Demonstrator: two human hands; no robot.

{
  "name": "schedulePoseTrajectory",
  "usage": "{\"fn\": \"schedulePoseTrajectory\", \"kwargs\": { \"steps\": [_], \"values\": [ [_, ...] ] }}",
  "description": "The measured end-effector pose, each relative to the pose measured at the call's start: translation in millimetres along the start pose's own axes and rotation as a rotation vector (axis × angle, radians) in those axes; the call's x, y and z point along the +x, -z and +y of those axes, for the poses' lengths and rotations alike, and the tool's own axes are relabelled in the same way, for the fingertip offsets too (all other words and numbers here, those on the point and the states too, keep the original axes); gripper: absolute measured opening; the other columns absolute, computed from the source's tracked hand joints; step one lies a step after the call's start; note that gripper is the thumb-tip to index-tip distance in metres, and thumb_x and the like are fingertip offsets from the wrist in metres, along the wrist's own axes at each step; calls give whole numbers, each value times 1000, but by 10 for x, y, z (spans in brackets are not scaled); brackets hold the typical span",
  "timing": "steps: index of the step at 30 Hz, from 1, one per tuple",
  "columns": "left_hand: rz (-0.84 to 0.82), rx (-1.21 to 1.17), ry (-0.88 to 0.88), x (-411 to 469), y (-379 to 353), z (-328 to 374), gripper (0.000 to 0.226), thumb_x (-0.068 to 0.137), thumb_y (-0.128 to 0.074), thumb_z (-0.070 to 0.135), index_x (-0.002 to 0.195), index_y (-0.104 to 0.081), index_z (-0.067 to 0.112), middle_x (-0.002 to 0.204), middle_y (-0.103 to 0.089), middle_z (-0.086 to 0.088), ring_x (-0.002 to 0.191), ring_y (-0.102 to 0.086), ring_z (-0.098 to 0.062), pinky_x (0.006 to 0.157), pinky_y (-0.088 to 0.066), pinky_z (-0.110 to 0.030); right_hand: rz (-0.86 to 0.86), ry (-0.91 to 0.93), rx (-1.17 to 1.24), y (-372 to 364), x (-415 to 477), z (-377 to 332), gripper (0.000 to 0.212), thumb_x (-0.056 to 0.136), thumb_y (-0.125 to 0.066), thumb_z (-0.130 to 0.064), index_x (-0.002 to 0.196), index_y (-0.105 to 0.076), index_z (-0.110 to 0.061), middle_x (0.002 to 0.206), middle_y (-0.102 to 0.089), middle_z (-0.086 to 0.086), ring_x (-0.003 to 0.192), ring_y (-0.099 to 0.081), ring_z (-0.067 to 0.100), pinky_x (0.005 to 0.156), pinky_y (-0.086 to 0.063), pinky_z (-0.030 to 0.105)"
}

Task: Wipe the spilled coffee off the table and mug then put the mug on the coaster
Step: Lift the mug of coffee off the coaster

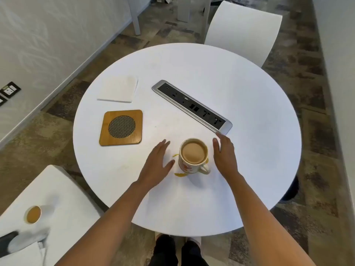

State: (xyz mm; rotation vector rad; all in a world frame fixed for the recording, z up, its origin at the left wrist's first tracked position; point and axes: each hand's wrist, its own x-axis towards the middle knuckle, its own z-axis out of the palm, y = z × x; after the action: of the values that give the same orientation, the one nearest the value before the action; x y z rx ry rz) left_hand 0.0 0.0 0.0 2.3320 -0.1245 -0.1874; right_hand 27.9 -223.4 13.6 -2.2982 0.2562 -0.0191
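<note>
A white mug (193,160) with orange marks, full of milky coffee, stands on the round white table (249,121) near its front. Its handle points toward me and to the right. Spilled coffee (180,174) lies in yellowish patches around the mug's base. My left hand (157,166) is flat and open just left of the mug, not touching it. On the mug's right, my right hand (224,154) is also open and apart from it. A square wooden coaster (121,127) with a round mesh centre lies to the left. Behind it sits a folded white napkin (118,91).
A silver and black socket strip (192,106) is set diagonally into the table behind the mug. A white chair (244,29) stands at the far side. Another white surface (57,204) at the lower left holds a small cup of coffee (33,214).
</note>
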Motion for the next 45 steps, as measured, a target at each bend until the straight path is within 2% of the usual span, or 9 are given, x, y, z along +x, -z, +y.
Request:
{"fn": "schedulePoseTrajectory", "kwargs": {
  "steps": [6,10,12,15,20,25,33,39,45],
  "values": [
    [-180,-186,-124,29,-31,185,86,75,-75,32,144,-25,27,151,-31,9,137,-28,-5,110,-26,-23,-110,154,78,70,-90,-367,42,96,-43,-42,133,-44,-22,136,-49,-3,128,-41,16,104,-38,33],
    [-169,-371,-103,73,-102,287,83,66,-80,35,131,-30,47,135,-41,27,125,-38,9,96,-33,-4,-224,244,-66,64,-157,-479,55,92,-47,-46,140,-34,-22,141,-42,2,129,-37,20,103,-40,39],
    [-157,-409,-76,91,-139,321,82,62,-81,36,126,-32,48,130,-43,27,121,-42,5,92,-37,-3,-271,261,-132,61,-191,-499,63,91,-50,-47,143,-29,-20,145,-37,4,131,-34,22,105,-37,40],
    [-143,-448,-80,123,-180,362,82,58,-83,32,122,-35,50,125,-42,33,116,-43,13,86,-39,-1,-335,264,-239,61,-236,-498,75,88,-53,-50,146,-21,-17,149,-30,5,134,-29,24,107,-33,40],
    [-146,-456,-110,165,-218,367,90,56,-86,28,124,-32,53,130,-42,27,121,-45,1,93,-44,-14,-363,241,-241,57,-270,-511,91,80,-60,-56,148,-15,-15,150,-26,5,136,-27,23,109,-31,39],
    [-155,-392,-127,166,-185,390,90,54,-82,41,120,-26,65,124,-39,41,118,-42,11,88,-39,-4,-385,261,-269,45,-281,-529,105,70,-70,-58,148,-14,-16,147,-28,3,133,-29,21,107,-35,38],
    [-121,-383,-115,178,-198,389,87,50,-84,46,121,-35,55,121,-49,34,112,-51,5,88,-49,-21,-334,248,-287,28,-262,-531,94,70,-73,-51,144,-24,-20,141,-37,-1,124,-41,18,91,-46,34],
    [-93,-346,-128,180,-173,434,82,49,-81,53,116,-36,58,115,-52,36,105,-52,10,76,-45,-4,-301,233,-313,48,-245,-532,88,67,-74,-49,139,-29,-26,138,-40,-6,120,-44,14,85,-49,33],
    [-97,-323,-154,310,-118,548,83,48,-84,47,116,-38,57,112,-53,37,103,-53,10,77,-47,-16,-258,208,-301,204,-166,-595,87,65,-75,-48,137,-31,-30,136,-42,-10,119,-45,12,83,-48,33]
  ]
}}
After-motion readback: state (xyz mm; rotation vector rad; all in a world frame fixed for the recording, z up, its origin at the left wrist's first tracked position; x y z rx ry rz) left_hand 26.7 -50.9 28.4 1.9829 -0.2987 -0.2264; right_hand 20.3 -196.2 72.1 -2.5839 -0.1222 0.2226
